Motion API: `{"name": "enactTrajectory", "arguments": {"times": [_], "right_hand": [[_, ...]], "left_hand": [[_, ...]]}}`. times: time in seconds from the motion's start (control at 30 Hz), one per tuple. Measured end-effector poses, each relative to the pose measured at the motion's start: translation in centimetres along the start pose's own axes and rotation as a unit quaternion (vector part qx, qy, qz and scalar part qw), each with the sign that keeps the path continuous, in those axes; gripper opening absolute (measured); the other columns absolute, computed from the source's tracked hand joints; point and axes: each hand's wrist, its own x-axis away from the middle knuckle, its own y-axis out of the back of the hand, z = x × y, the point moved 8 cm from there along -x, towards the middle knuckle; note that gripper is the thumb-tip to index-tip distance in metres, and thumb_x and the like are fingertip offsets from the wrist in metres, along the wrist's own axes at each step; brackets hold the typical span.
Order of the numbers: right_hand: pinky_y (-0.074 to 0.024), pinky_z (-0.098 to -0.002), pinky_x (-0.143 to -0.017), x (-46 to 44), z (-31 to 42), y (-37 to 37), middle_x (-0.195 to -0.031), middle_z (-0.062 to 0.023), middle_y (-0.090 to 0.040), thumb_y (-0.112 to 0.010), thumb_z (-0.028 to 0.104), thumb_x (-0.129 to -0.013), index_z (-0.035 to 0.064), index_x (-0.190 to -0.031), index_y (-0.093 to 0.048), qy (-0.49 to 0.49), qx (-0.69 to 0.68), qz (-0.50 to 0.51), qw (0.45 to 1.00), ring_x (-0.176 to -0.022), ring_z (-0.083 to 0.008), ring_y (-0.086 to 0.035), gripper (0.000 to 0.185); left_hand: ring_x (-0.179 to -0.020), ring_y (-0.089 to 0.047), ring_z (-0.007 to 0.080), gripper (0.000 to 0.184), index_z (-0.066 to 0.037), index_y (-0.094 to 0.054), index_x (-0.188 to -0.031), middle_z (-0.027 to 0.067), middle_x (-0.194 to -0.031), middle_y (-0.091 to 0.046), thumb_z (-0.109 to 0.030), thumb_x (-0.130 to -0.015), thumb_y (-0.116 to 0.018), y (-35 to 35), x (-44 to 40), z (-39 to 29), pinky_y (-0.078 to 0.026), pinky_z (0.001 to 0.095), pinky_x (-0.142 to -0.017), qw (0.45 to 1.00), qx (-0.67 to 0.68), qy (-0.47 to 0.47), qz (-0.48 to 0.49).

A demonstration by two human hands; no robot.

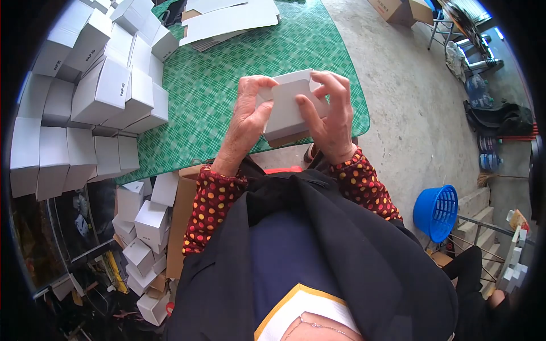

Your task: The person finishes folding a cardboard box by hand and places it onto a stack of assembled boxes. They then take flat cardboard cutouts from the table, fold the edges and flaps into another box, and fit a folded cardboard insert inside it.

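Observation:
A small white cardboard box point(287, 108) is between my two hands, just above the near edge of the green checked table. One end of it faces me, with a flap lying across it. My left hand point(249, 113) grips the box's left side, thumb and fingers bent at a side flap. On the right, my right hand point(331, 116) has its thumb on the end flap and its fingers curled over the far right edge. The inside of the box is hidden.
White boxes point(99, 94) marked PAP 20 are stacked on the table's left side. Flat white cardboard sheets point(233, 21) lie at the far end of the green tablecloth point(210, 79). More boxes point(151, 221) fill a carton below left. A blue basket point(435, 213) stands at right.

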Motion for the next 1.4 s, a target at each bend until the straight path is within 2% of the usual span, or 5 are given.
{"name": "enactTrajectory", "arguments": {"times": [0.27,0.4,0.73,0.93,1.4], "right_hand": [[-0.0488,-0.0384,-0.093,0.0,0.8,-0.8,-0.111,-0.0016,-0.066,-0.075,0.019,-0.085,0.0146,-0.098,-0.071,0.154,0.127,-0.004,0.98,-0.107,-0.0203,-0.059,0.014],[-0.0474,-0.0405,-0.098,0.3,1.9,-1.0,-0.112,-0.0021,-0.069,-0.069,0.022,-0.092,0.0097,-0.093,-0.075,0.194,0.142,0.041,0.97,-0.101,-0.0227,-0.062,0.013],[-0.0467,-0.0378,-0.095,1.5,3.5,-1.0,-0.102,-0.0006,-0.068,-0.073,0.044,-0.087,0.0115,-0.096,-0.07,0.22,0.16,0.066,0.96,-0.096,-0.0179,-0.063,0.034],[-0.0472,-0.0406,-0.098,1.3,3.3,-1.3,-0.108,-0.0023,-0.069,-0.074,0.047,-0.084,0.0104,-0.102,-0.07,0.218,0.175,0.102,0.955,-0.096,-0.019,-0.064,0.041],[-0.0449,-0.0391,-0.096,1.2,3.1,-1.8,-0.091,0.0025,-0.067,-0.077,0.044,-0.082,0.0131,-0.089,-0.066,0.219,0.165,0.104,0.956,-0.088,-0.0168,-0.061,0.033]], "left_hand": [[-0.103,-0.05,0.0193,0.032,-0.011,-0.049,-0.13,0.009,-0.125,-0.049,-0.009,-0.098,-0.045,0.0,0.3,0.5,-0.043,0.0329,-0.091,0.993,0.093,0.051,-0.049],[-0.101,-0.051,0.0177,0.029,-0.011,-0.048,-0.131,0.0095,-0.127,-0.051,-0.012,-0.102,-0.043,0.1,0.3,0.4,-0.043,0.0314,-0.09,0.996,0.064,0.033,-0.054],[-0.097,-0.051,0.0166,0.03,-0.011,-0.05,-0.128,0.0095,-0.121,-0.053,-0.009,-0.1,-0.043,0.1,0.1,1.1,-0.044,0.0297,-0.085,0.994,0.084,0.042,-0.048],[-0.093,-0.051,0.0157,0.03,-0.012,-0.051,-0.127,0.0092,-0.119,-0.054,-0.008,-0.099,-0.043,0.1,0.3,1.0,-0.044,0.0287,-0.08,0.993,0.086,0.05,-0.058],[-0.092,-0.051,0.0153,0.031,-0.012,-0.051,-0.127,0.0091,-0.114,-0.054,-0.006,-0.098,-0.043,0.2,0.3,0.7,-0.044,0.0285,-0.08,0.994,0.082,0.036,-0.055]]}}
